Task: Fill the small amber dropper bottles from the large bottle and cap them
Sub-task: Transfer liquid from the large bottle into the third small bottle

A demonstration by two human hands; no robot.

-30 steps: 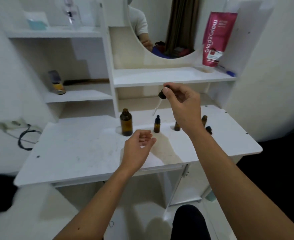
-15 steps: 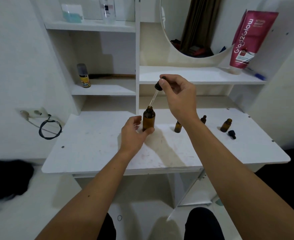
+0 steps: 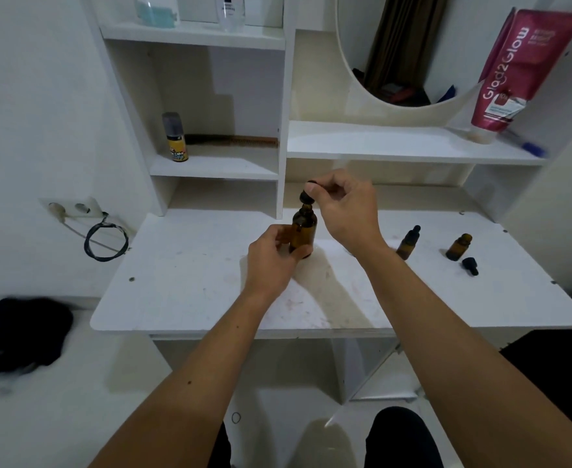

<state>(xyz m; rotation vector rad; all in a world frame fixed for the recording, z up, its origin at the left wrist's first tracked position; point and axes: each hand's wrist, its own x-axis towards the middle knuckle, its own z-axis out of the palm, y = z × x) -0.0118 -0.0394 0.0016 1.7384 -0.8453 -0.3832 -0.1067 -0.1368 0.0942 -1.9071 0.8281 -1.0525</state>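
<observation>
The large amber bottle (image 3: 304, 229) stands on the white table (image 3: 183, 282), near the middle. My left hand (image 3: 271, 261) grips its lower body. My right hand (image 3: 347, 211) pinches a black dropper cap (image 3: 306, 196) right above the bottle's neck, its glass tube down inside the bottle. To the right stand a small capped amber bottle (image 3: 407, 243) and a small uncapped one (image 3: 458, 247). A loose black dropper cap (image 3: 470, 265) lies beside the uncapped bottle.
Shelves rise behind the table; one holds a small yellow-labelled bottle (image 3: 175, 138) and a comb (image 3: 234, 140). A pink tube (image 3: 520, 72) leans at the upper right beside a round mirror. A socket and coiled black cable (image 3: 104, 236) hang on the left wall.
My left hand has closed on the large bottle. My right hand has lowered the dropper, so its tube has gone down into the bottle's neck. The view has shifted left.
</observation>
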